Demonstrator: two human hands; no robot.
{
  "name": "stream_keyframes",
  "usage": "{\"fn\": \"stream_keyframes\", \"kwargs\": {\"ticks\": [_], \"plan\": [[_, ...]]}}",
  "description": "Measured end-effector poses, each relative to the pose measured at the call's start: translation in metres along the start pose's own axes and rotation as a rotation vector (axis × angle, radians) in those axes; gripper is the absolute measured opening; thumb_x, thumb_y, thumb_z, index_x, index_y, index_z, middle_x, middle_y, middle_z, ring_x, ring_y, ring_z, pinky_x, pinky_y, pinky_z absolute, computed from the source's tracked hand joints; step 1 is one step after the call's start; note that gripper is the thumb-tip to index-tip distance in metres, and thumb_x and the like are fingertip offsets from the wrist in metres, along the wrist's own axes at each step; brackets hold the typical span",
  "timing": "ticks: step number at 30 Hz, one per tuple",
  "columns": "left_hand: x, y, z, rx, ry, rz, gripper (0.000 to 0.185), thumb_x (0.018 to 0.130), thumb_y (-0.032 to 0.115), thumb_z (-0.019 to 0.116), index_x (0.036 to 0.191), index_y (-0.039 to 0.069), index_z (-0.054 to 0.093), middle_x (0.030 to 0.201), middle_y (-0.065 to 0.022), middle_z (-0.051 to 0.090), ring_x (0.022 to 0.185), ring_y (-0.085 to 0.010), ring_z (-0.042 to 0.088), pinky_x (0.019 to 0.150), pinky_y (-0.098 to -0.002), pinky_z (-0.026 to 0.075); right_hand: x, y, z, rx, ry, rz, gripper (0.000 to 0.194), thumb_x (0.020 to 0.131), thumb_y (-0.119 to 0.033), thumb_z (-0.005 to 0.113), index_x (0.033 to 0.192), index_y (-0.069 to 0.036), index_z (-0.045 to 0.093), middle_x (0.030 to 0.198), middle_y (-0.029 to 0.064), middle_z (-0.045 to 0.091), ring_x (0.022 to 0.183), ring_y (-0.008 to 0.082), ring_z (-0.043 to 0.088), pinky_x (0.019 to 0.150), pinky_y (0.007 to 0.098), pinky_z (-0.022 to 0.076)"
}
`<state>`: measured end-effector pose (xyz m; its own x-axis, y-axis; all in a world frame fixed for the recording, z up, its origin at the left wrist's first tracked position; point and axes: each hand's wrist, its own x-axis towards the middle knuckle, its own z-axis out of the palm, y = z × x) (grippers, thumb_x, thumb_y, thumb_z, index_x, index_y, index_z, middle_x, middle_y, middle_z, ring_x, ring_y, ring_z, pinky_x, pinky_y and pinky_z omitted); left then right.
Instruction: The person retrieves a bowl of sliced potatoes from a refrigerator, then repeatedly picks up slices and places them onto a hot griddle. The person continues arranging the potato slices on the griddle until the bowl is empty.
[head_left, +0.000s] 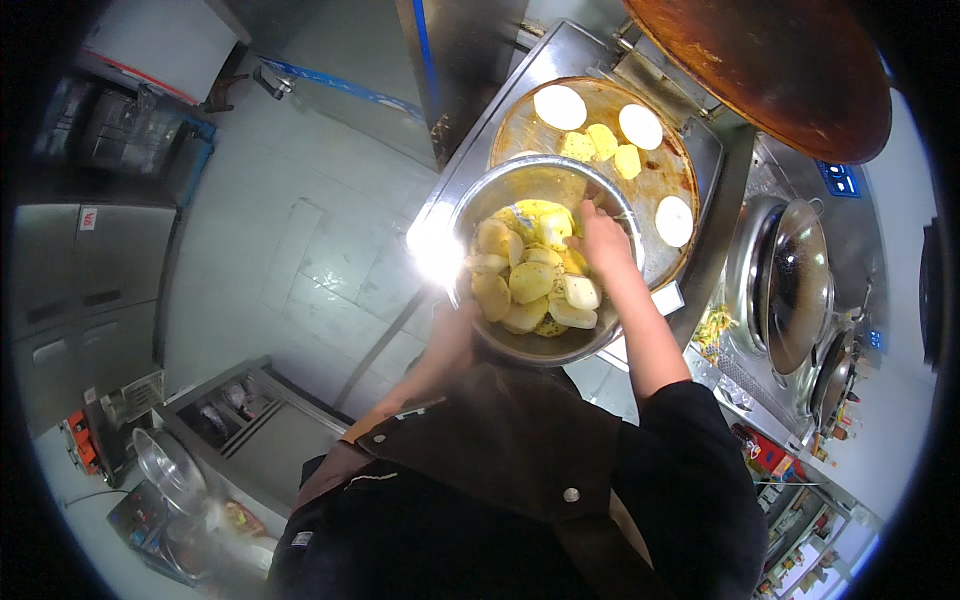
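A stainless steel bowl (547, 351) is held at waist height, overlapping the near edge of a round griddle plate (517, 124). Inside it lie several thick pale slices (532, 282), perhaps steamed bun, wet with a yellow egg-like liquid with dark specks. My left hand (454, 324) is at the bowl's near left side; its fingers are partly hidden and blurred. My right hand (606, 238) reaches into the bowl, fingertips beside a white, yellow-coated slice (556, 231); whether it grips the slice is unclear. Yellow slices (601, 141) and flat white rounds (641, 126) rest on the griddle.
The griddle's large round lid (780, 67) stands raised behind it. To the right, a wok (796, 285) sits by food scraps (716, 324) on the counter. Steel cabinets (90, 277) line the left, and a steel counter unit (270, 442) with trays is at lower left.
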<state>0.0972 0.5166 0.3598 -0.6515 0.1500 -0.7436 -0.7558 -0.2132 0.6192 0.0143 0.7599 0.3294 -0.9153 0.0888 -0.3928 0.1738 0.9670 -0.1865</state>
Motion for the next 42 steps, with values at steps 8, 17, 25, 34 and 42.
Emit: {"fn": "stream_keyframes", "kwargs": {"ticks": [8,17,25,34,42], "plan": [[0.033,-0.045,-0.016,-0.031,-0.034,0.112,0.032,0.079,0.005,0.048,0.11,-0.004,0.054,0.097,-0.0114,0.06,0.086,-0.0211,0.056,0.076,-0.0322,0.046,0.006,-0.009,0.047,0.242,0.125,0.033,0.032,0.076,-0.02,0.069,0.101,-0.001,0.062,0.104,0.0229,0.058,0.095,0.0365,0.059,0.081,0.0423,0.0482],[0.016,-0.021,-0.005,0.03,-0.071,0.072,0.027,0.079,0.005,0.048,0.104,-0.005,0.054,0.09,-0.0093,0.059,0.079,-0.0174,0.056,0.071,-0.0299,0.046,0.02,-0.047,0.059,0.117,0.207,0.113,0.05,0.075,-0.019,0.069,0.113,-0.004,0.039,0.112,0.0191,0.043,0.103,0.0381,0.051,0.082,0.0426,0.048],[0.027,-0.038,-0.013,-0.136,0.016,0.044,0.023,0.078,0.006,0.05,0.098,-0.003,0.055,0.088,-0.0087,0.059,0.077,-0.0179,0.056,0.068,-0.0307,0.047,0.007,0.003,0.025,0.313,0.251,0.107,0.032,0.082,-0.015,0.062,0.108,0.001,0.052,0.104,0.0245,0.058,0.094,0.0398,0.058,0.08,0.0458,0.0489],[0.036,-0.038,-0.011,0.041,0.063,0.046,0.03,0.078,0.012,0.052,0.1,-0.007,0.058,0.075,-0.0094,0.058,0.06,-0.0156,0.054,0.051,-0.03,0.043,0.023,-0.021,0.044,0.169,0.051,0.092,0.039,0.075,-0.029,0.07,0.098,0.001,0.06,0.093,0.0227,0.061,0.088,0.0382,0.06,0.079,0.0424,0.0491],[0.035,-0.038,-0.009,0.069,0.019,0.01,0.025,0.079,0.014,0.053,0.096,-0.005,0.058,0.078,-0.0087,0.06,0.067,-0.0162,0.057,0.058,-0.0292,0.046,0.033,-0.045,0.057,0.007,0.028,-0.017,0.044,0.077,-0.039,0.066,0.096,0.001,0.061,0.107,0.0199,0.058,0.095,0.0322,0.06,0.081,0.0396,0.0494]]}}
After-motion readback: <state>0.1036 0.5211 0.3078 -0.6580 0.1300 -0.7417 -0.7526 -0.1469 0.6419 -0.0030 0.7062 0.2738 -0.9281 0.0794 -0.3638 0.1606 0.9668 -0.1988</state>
